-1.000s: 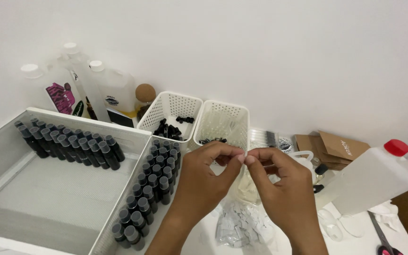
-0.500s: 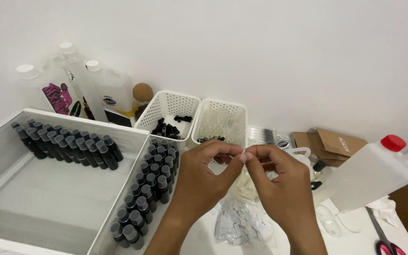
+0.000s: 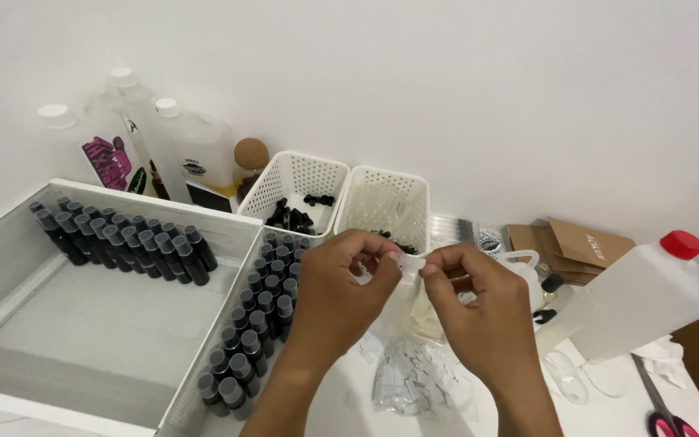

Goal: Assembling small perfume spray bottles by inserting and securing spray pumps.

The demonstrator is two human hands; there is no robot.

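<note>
The left hand (image 3: 341, 295) and right hand (image 3: 479, 311) meet above the middle of the table (image 3: 608, 417), fingertips pinched together on a small white piece (image 3: 411, 263) held between them; what exactly the piece is cannot be told. Both hands are curled narrow, thumbs and forefingers closed on it.

Directly below the hands, near the table's front edge, lies a heap of small pale slips (image 3: 414, 376). To the left stands a large white tray (image 3: 82, 324) with a row of dark small bottles (image 3: 123, 239) along its far wall. Just beside the tray's right wall runs a second column of dark bottles (image 3: 256, 324), reaching from the front edge back toward the baskets.

Toward the back edge stand two white perforated baskets side by side: the left basket (image 3: 297, 182) holds black caps, the right basket (image 3: 386, 202) looks mostly filled with clear parts. Large translucent jugs (image 3: 188, 150) stand at the back left corner. At the right edge a white jug with a red cap (image 3: 649, 295) lies tilted, with brown cardboard packets (image 3: 576, 247) behind it and scissors (image 3: 661, 409) at the front right corner.
</note>
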